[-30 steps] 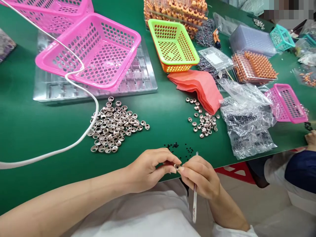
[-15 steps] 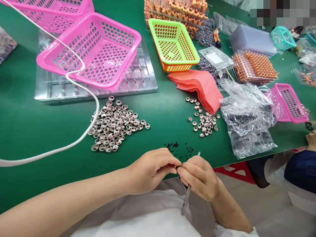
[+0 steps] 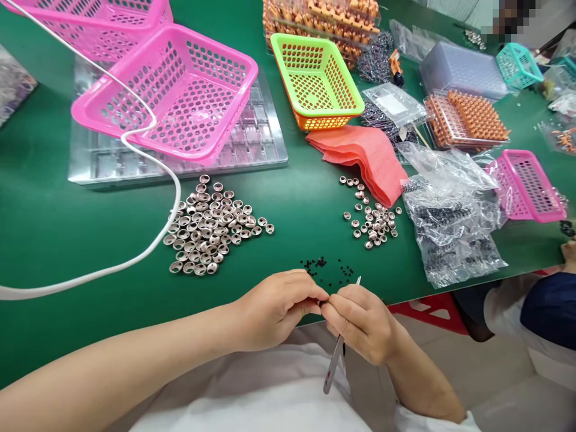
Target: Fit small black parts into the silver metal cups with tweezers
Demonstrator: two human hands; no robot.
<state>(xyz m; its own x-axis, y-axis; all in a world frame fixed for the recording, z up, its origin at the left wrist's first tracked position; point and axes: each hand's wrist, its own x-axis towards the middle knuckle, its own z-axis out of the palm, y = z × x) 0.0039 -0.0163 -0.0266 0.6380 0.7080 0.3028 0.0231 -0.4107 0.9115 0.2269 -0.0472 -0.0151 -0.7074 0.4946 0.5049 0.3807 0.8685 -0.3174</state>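
Note:
My left hand is closed in a pinch at the table's front edge, on a small ring-shaped part mostly covered by the fingertips. Against it press the fingers of my right hand, which also keeps a pair of tweezers in its grip, tips up and handle end hanging down. Just beyond the hands lie tiny black pieces, scattered on the green table. A large pile of metal rings sits to the left, and a smaller group of metal rings to the right.
A pink basket rests on a metal tray, crossed by a white cable. Farther back stand a green basket and a red cloth. Plastic bags lie right; another person's sleeve is at the far right.
The tweezers in my right hand have tilted slightly, their lower end shifting left. Both hands stay together at nearly the same place.

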